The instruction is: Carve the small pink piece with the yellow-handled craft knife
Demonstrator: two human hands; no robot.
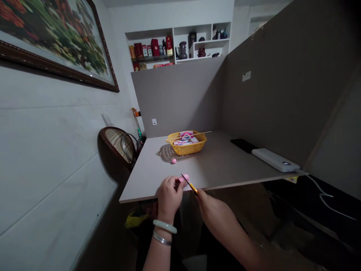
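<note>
My left hand is closed around a small pink lump of what looks like clay at the table's near edge. My right hand grips a slim knife with a yellow handle and a dark, narrow blade. The blade lies across the pink lump, close to my left fingertips; whether it cuts into it I cannot tell. Paler pink material shows just beyond the blade. Farther off, a small pink ball rests on the table, apart from both hands.
A yellow basket with packets inside and a thin stick across its top stands behind the ball. To the right lie a white power bank with a cable and a dark flat object. Grey panels border the table.
</note>
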